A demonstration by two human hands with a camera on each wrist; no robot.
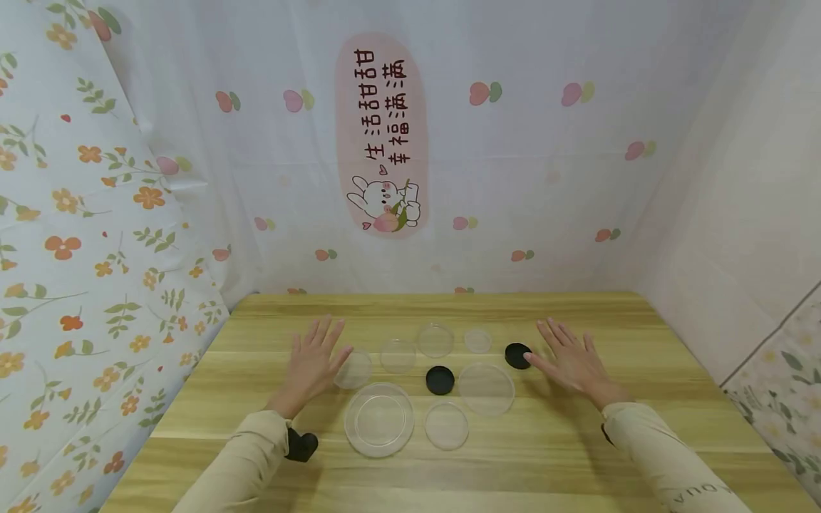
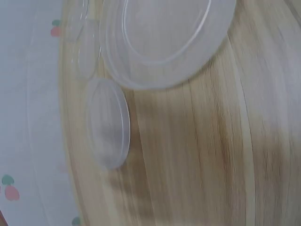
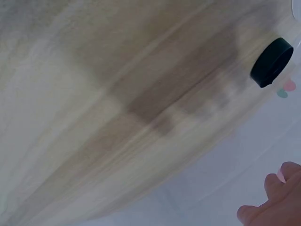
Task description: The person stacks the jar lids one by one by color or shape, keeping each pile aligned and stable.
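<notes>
My left hand [image 1: 311,363] is held with fingers spread, beside a clear round lid [image 1: 355,372] at the left of the group; its thumb overlaps that lid's edge in the head view. On the other side, my right hand [image 1: 571,360] has its fingers extended, the thumb tip overlapping a black round lid [image 1: 517,358]. The right wrist view shows this hand [image 3: 277,202] apart from the black lid [image 3: 272,62], with a shadow on the wood below. Neither hand holds anything. A large clear lid with an inner ring [image 1: 380,420] lies nearest my left forearm.
More flat discs lie mid-table: a second black lid [image 1: 440,380], a wide clear lid [image 1: 487,389], a clear lid in front [image 1: 446,426], and smaller clear ones [image 1: 477,341] behind. The wooden table [image 1: 545,470] ends at a printed cloth backdrop [image 1: 545,192].
</notes>
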